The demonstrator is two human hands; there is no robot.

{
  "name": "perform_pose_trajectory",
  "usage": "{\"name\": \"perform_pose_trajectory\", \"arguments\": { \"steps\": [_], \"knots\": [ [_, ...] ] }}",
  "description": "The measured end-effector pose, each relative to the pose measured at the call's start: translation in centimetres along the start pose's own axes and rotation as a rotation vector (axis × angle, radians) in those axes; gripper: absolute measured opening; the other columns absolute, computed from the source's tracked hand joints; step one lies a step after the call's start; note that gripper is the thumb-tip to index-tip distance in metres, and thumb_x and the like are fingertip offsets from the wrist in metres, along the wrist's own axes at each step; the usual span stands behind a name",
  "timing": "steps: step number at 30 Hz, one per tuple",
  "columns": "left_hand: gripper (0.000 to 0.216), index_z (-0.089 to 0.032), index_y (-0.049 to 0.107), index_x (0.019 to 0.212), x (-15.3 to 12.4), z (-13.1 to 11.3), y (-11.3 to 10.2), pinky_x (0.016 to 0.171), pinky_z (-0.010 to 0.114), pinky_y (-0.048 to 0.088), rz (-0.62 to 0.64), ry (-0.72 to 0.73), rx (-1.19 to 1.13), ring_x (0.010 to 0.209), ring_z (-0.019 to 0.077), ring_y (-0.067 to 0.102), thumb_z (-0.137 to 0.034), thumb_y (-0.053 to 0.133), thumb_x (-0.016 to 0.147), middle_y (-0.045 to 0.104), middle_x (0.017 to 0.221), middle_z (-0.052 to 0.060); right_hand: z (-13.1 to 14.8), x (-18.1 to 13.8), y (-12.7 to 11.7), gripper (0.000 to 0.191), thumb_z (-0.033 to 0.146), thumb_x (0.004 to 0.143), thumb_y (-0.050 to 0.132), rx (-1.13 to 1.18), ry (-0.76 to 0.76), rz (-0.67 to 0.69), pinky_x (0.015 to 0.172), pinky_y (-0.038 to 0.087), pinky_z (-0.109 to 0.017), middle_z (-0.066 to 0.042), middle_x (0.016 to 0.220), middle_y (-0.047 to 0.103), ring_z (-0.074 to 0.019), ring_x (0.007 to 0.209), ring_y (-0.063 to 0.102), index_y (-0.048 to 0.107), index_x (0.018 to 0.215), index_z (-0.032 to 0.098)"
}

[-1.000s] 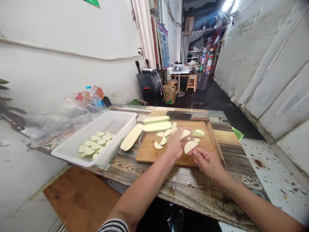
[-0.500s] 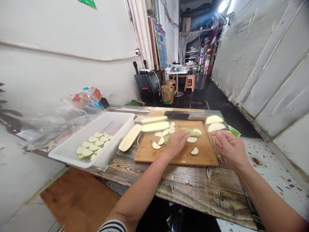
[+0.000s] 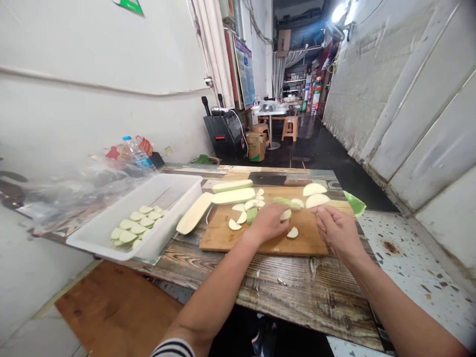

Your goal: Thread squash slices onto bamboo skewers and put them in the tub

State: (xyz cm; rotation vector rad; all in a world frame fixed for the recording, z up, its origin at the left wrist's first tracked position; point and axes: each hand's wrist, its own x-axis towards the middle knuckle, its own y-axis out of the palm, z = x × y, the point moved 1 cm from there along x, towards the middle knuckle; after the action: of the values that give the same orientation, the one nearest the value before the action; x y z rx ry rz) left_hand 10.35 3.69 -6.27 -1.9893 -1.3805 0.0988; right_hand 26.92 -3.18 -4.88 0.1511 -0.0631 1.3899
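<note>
My left hand (image 3: pixel 266 223) rests on the wooden cutting board (image 3: pixel 230 240), its fingers closed round a pale half-moon vegetable slice (image 3: pixel 285 214). My right hand (image 3: pixel 336 228) hovers at the board's right edge, pinched on a thin wooden skewer that carries two pale slices (image 3: pixel 315 195) above the fingers. More loose slices (image 3: pixel 241 217) lie on the board by my left hand, one of them (image 3: pixel 292 232) between my hands. Two long peeled vegetable halves (image 3: pixel 234 195) lie along the board's far edge.
A white plastic tray (image 3: pixel 92 238) left of the board holds several slices (image 3: pixel 136 225). Another long vegetable half (image 3: pixel 193 214) leans between tray and board. A dark cleaver (image 3: pixel 270 178) lies behind the board, a green item (image 3: pixel 355 203) at the right, bags and a bottle (image 3: pixel 134 148) far left.
My right hand lifted a slice off the board, swung right, and has come back with two slices on the skewer. My left hand has closed on another slice.
</note>
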Motion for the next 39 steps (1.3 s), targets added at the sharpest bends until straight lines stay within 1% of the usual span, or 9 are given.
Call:
{"name": "perform_pose_trajectory", "arguments": {
  "steps": [2, 5, 9, 12, 15, 19, 23, 30, 39],
  "knots": [
    [0.021, -0.019, 0.066, 0.092, 0.1, 0.0, -0.6, 0.075, 0.030, 0.046, -0.106, -0.181, -0.386, 0.082, 0.0194, 0.058, -0.024, 0.058, 0.074, 0.065, 0.084, 0.006, 0.1, -0.3, 0.2, 0.028, 0.040, 0.082, 0.049, -0.032, 0.005, 0.039, 0.031, 0.016, -0.016, 0.009, 0.044, 0.034, -0.0033, 0.032, 0.024, 0.057, 0.091, 0.015],
    [0.020, -0.014, 0.064, 0.088, 0.5, 0.0, -1.4, 0.059, 0.023, 0.048, -0.146, -0.420, -0.958, 0.070, 0.0148, 0.059, -0.029, 0.056, 0.077, 0.065, 0.081, 0.008, 0.2, -1.1, 0.8, 0.028, 0.040, 0.083, 0.048, -0.107, 0.025, 0.148, 0.033, 0.018, -0.017, 0.009, 0.045, 0.036, -0.0035, 0.033, 0.026, 0.057, 0.091, 0.014],
    [0.020, -0.009, 0.060, 0.088, 0.9, 0.4, -2.6, 0.040, 0.013, 0.037, -0.267, -0.526, -1.292, 0.050, 0.0057, 0.052, -0.027, 0.059, 0.078, 0.064, 0.080, 0.010, 0.2, -2.2, 1.7, 0.030, 0.040, 0.083, 0.044, -0.242, 0.085, 0.293, 0.034, 0.021, -0.019, 0.009, 0.042, 0.035, -0.0049, 0.032, 0.027, 0.056, 0.089, 0.013],
    [0.020, -0.008, 0.059, 0.088, 0.8, 1.1, -3.3, 0.037, 0.011, 0.034, -0.311, -0.475, -1.357, 0.046, 0.0028, 0.048, -0.025, 0.061, 0.077, 0.064, 0.082, 0.010, 0.0, -2.7, 2.3, 0.031, 0.041, 0.083, 0.042, -0.303, 0.098, 0.356, 0.036, 0.020, -0.020, 0.009, 0.041, 0.031, -0.0054, 0.035, 0.025, 0.056, 0.084, 0.013],
    [0.014, -0.007, 0.059, 0.088, 0.7, 1.6, -3.8, 0.043, 0.013, 0.040, -0.327, -0.435, -1.328, 0.051, 0.0040, 0.053, -0.018, 0.058, 0.079, 0.065, 0.087, 0.012, -0.3, -3.0, 2.7, 0.030, 0.040, 0.083, 0.042, -0.337, 0.078, 0.403, 0.039, 0.019, -0.020, 0.008, 0.044, 0.030, -0.0060, 0.039, 0.026, 0.056, 0.081, 0.013],
    [0.012, -0.007, 0.057, 0.089, 0.5, 1.9, -4.3, 0.066, 0.027, 0.052, -0.386, -0.494, -1.314, 0.074, 0.0164, 0.064, -0.014, 0.052, 0.082, 0.064, 0.095, 0.017, -0.5, -3.4, 3.3, 0.033, 0.042, 0.081, 0.042, -0.349, 0.103, 0.426, 0.040, 0.017, -0.022, 0.008, 0.045, 0.027, -0.0068, 0.041, 0.024, 0.056, 0.080, 0.013],
    [0.007, -0.008, 0.054, 0.086, 0.5, 2.1, -4.6, 0.079, 0.035, 0.051, -0.403, -0.483, -1.373, 0.089, 0.0240, 0.064, -0.013, 0.052, 0.081, 0.064, 0.097, 0.019, -0.6, -3.5, 3.6, 0.034, 0.044, 0.080, 0.041, -0.343, 0.118, 0.430, 0.042, 0.017, -0.022, 0.008, 0.047, 0.027, -0.0072, 0.043, 0.023, 0.055, 0.081, 0.013],
    [0.010, -0.006, 0.054, 0.089, 0.6, 2.8, -4.3, 0.080, 0.035, 0.052, -0.393, -0.573, -1.389, 0.089, 0.0251, 0.064, -0.010, 0.050, 0.081, 0.064, 0.095, 0.020, -1.4, -3.5, 3.3, 0.033, 0.044, 0.082, 0.042, -0.322, 0.129, 0.413, 0.042, 0.016, -0.022, 0.008, 0.048, 0.026, -0.0076, 0.044, 0.023, 0.056, 0.083, 0.014],
    [0.011, -0.005, 0.056, 0.088, 0.6, 2.5, -4.3, 0.081, 0.035, 0.051, -0.402, -0.579, -1.378, 0.090, 0.0245, 0.064, -0.011, 0.051, 0.080, 0.064, 0.097, 0.021, -1.5, -3.3, 3.4, 0.035, 0.048, 0.079, 0.045, -0.292, 0.166, 0.411, 0.041, 0.014, -0.022, 0.008, 0.047, 0.026, -0.0077, 0.043, 0.023, 0.056, 0.081, 0.015]
  ]
}}
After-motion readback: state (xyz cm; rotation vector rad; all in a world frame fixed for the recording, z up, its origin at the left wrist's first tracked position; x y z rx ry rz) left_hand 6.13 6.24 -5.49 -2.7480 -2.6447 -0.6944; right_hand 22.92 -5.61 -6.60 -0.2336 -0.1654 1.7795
